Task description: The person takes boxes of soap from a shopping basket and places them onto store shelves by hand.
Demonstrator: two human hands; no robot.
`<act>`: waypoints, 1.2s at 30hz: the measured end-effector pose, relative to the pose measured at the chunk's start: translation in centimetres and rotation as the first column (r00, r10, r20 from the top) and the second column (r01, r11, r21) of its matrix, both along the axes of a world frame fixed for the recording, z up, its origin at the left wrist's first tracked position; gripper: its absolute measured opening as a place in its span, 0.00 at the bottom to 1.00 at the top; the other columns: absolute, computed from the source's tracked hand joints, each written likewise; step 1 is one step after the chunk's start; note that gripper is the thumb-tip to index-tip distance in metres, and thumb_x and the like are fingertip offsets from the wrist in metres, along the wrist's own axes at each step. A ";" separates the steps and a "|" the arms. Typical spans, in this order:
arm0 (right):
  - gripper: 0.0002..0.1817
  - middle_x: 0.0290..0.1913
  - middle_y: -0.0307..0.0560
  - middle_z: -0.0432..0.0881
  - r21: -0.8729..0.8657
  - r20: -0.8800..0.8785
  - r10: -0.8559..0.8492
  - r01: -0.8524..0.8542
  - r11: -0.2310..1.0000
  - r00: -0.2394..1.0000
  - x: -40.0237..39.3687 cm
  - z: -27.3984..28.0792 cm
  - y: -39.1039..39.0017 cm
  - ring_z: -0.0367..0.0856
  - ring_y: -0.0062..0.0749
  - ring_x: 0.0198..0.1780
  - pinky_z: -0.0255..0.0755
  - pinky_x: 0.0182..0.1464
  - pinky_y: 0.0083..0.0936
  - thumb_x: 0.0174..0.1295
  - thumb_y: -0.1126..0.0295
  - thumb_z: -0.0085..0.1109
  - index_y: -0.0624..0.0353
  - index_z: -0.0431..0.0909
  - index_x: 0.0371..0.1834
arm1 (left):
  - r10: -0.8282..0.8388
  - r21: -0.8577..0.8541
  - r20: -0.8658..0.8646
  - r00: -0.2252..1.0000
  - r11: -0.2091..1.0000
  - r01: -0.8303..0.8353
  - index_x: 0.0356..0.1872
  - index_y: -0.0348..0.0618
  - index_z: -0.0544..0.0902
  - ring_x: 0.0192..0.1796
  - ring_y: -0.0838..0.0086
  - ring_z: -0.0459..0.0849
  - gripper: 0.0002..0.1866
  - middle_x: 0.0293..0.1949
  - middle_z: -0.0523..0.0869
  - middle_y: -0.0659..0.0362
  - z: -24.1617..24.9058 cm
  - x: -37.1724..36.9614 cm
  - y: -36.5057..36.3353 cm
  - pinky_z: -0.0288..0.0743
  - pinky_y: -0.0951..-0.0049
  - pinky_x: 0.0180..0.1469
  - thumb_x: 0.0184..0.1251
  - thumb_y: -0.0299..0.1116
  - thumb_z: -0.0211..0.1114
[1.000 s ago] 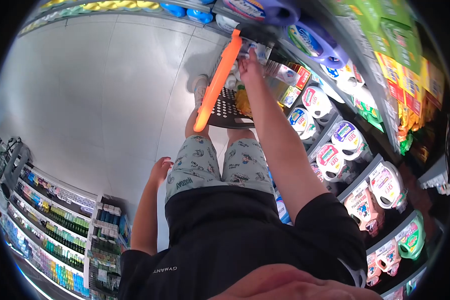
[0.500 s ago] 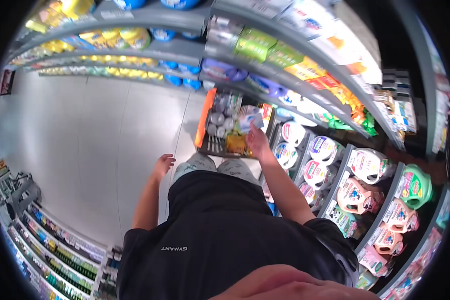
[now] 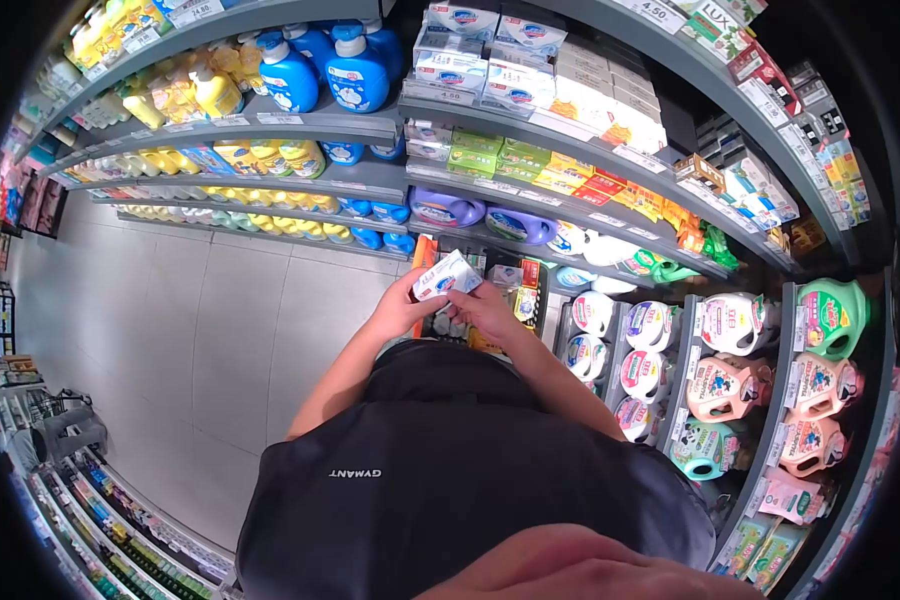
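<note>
Shop. Self-service, toiletries/laundry aisle by the look of it. Tiered grey shelving (image 3: 340, 126) ahead, price tags (image 3: 658, 13) along the front edges, one reading 4.50. Multiples of each product: blue pump bottles (image 3: 358, 76) close to their shelf's front edge, printed cartons (image 3: 450, 73) stacked across the bay joint, purple jugs (image 3: 446, 208) on a lower tier. Labelled plastic jugs (image 3: 727, 388) line the bays on the person's right; more stocked shelves (image 3: 175, 540) on their left. Pale tiled floor (image 3: 240, 320) between. Orange-edged shopping basket (image 3: 425, 250) in front of them, goods inside.
</note>
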State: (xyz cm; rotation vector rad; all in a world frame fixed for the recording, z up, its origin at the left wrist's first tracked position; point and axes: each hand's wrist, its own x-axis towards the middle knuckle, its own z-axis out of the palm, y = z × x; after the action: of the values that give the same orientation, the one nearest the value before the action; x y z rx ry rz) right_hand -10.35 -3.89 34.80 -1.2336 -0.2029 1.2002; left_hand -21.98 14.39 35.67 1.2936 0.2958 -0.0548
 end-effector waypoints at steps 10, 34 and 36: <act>0.23 0.54 0.43 0.81 0.099 0.369 -0.069 0.034 0.994 0.927 1.8 3.1 -3.0 0.83 0.27 0.49 0.79 0.44 0.24 0.70 0.70 0.63 0.61 0.70 0.65 | -0.072 0.326 0.051 0.996 0.944 0.052 0.60 0.37 0.76 0.46 0.80 0.84 0.27 0.46 0.87 0.61 4.3 1.1 1.8 0.79 0.75 0.50 0.61 0.25 0.76; 0.24 0.48 0.41 0.81 0.103 0.292 0.163 -0.200 0.974 0.942 -1.8 2.6 -3.2 0.81 0.24 0.46 0.75 0.53 0.24 0.82 0.52 0.39 0.60 0.73 0.63 | 0.157 0.708 0.641 0.751 0.258 -0.658 0.67 0.37 0.76 0.55 0.63 0.89 0.34 0.52 0.89 0.46 21.3 23.2 14.9 0.80 0.69 0.56 0.61 0.39 0.77; 0.24 0.47 0.41 0.81 0.095 0.290 0.156 -0.190 0.977 0.944 -2.0 2.7 -3.2 0.81 0.24 0.46 0.75 0.52 0.24 0.82 0.52 0.39 0.60 0.74 0.63 | 0.180 0.757 0.599 0.780 0.188 -0.625 0.68 0.37 0.75 0.56 0.59 0.88 0.35 0.53 0.88 0.45 21.0 23.6 15.4 0.79 0.67 0.57 0.63 0.40 0.75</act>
State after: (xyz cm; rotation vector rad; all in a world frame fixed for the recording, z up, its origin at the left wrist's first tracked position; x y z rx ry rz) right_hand -12.37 -7.08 37.50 -1.2957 -0.5988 1.1398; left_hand 1.62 29.84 56.67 2.3406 0.3415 1.0447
